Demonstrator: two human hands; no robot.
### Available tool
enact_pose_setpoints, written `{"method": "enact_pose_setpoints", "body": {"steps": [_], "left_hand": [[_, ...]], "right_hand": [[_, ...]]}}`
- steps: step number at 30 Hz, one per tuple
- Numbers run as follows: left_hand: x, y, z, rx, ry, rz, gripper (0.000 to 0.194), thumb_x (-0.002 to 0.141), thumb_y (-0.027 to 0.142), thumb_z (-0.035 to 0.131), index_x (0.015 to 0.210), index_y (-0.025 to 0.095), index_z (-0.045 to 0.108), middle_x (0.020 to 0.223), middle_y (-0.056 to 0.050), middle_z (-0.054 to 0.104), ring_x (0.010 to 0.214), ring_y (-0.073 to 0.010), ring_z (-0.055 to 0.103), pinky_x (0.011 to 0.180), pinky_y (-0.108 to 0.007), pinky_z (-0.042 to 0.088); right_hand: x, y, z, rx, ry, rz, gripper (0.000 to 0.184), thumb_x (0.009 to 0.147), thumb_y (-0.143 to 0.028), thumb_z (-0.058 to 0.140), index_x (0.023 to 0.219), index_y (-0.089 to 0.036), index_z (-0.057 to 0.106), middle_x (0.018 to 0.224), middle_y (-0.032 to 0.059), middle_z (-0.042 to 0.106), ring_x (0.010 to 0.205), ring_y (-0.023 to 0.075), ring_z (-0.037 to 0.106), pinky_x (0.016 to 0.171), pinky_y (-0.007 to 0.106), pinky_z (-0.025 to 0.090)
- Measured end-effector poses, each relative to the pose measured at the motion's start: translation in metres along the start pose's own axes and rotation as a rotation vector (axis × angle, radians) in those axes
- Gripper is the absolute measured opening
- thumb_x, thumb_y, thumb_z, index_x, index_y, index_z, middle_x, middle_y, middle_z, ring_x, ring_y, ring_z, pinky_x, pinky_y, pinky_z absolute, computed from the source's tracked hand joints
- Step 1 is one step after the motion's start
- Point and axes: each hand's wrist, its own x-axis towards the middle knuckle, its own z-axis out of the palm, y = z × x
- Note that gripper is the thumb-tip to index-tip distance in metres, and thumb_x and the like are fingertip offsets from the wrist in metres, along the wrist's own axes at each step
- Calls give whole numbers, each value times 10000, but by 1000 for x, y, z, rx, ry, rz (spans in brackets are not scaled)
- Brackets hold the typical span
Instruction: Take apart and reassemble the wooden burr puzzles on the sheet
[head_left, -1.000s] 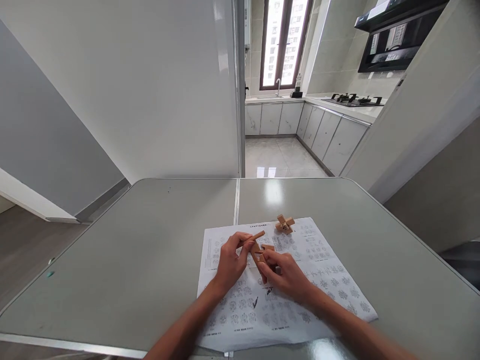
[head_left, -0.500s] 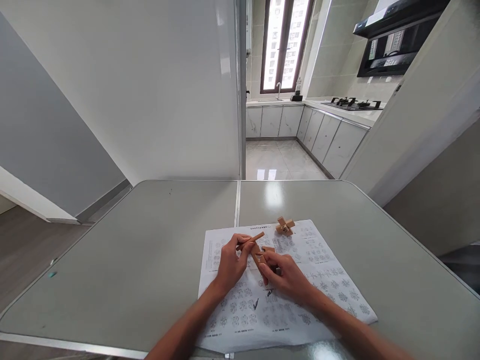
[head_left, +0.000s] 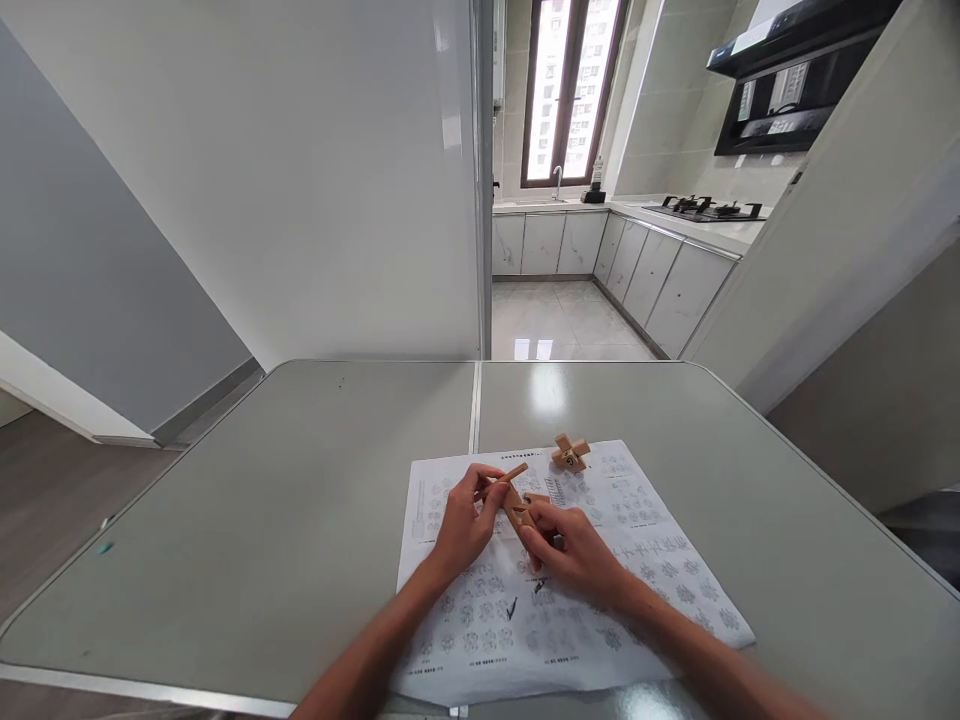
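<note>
Count: 2 hands, 1 joined wooden cluster, at least 3 loose wood pieces, 1 sheet.
Left hand [head_left: 465,515] x1, right hand [head_left: 570,545] x1. Loose wood pieces [head_left: 515,472]: 3 at minimum, exact number hidden by fingers. Wooden cluster [head_left: 570,455] x1. Printed sheet [head_left: 525,655] x1, dark tick marks [head_left: 511,608] x2. Table [head_left: 262,520] x1, teal bit [head_left: 104,548] x1. Kitchen: window [head_left: 547,100] x1, faucet [head_left: 557,180] x1, cooktop [head_left: 705,210] x1, range hood [head_left: 795,45] x1, back-run cabinet doors [head_left: 540,245] x3.

Printed sheet [head_left: 540,640] lies on table [head_left: 262,520]. Over it, puzzle sticks [head_left: 515,472] between left hand [head_left: 466,515] and right hand [head_left: 570,545]. Burr puzzle [head_left: 571,454] sits beyond them, at sheet's far edge. Behind table: kitchen counter [head_left: 720,236], faucet [head_left: 558,180] before window [head_left: 574,90], gas hob [head_left: 701,208] to right.
</note>
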Motion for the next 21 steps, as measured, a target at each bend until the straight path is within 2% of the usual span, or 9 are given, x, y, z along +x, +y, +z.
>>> {"method": "enact_pose_setpoints", "body": {"steps": [3,7,9,13,15,17,21], "left_hand": [[1,3,-2,8,-100,-35,364,1059,480,473,1268,216,611,980,-48,712,854,-186,675,804,-320,550],[2,7,-3,100,-130,7,420,1073,486,416,1263,221,681,1083,-70,727,947,-208,662,866,-331,516],[4,6,-7,129,-60,-3,450,1077,500,389,1261,216,686,1049,-70,718,929,-207,648,845,-320,505],[13,1,-20,149,235,-141,540,1071,572,317,1199,184,669,754,-3,584,619,-153,498,606,-267,410],[15,-1,-24,146,285,-158,522,1065,587,324,1136,185,649,716,19,525,581,-141,449,570,-259,368],[16,-2,-24,164,274,-146,471,1064,581,344,1044,194,609,708,30,511,582,-134,445,576,-256,362],[11,-3,-18,246,94,-100,417,1055,564,409,909,208,570,638,60,462,541,-120,393,557,-254,316]], "right_hand": [[-1,-1,0,-5,-17,-2,366,1023,-429,532,731,-241,414,579,-40,548,515,142,602,509,254,420],[-1,-1,0,-14,-16,-2,337,1021,-393,527,737,-241,427,563,-42,554,496,135,568,512,257,407],[-2,0,0,-32,-22,3,333,1017,-383,529,733,-241,429,561,-44,550,489,130,543,512,257,396],[-5,1,0,-48,-45,18,348,1013,-389,533,717,-240,425,564,-43,539,492,128,511,501,256,369],[-4,0,-2,-52,7,16,337,1023,-408,519,738,-236,468,580,-37,545,521,138,515,516,260,377],[-2,-2,-6,-87,114,13,336,1036,-435,501,771,-230,516,599,-35,537,552,144,502,546,267,389],[4,2,-19,-221,317,41,395,1048,-508,462,780,-228,537,629,-33,510,566,148,459,565,274,380]]}}
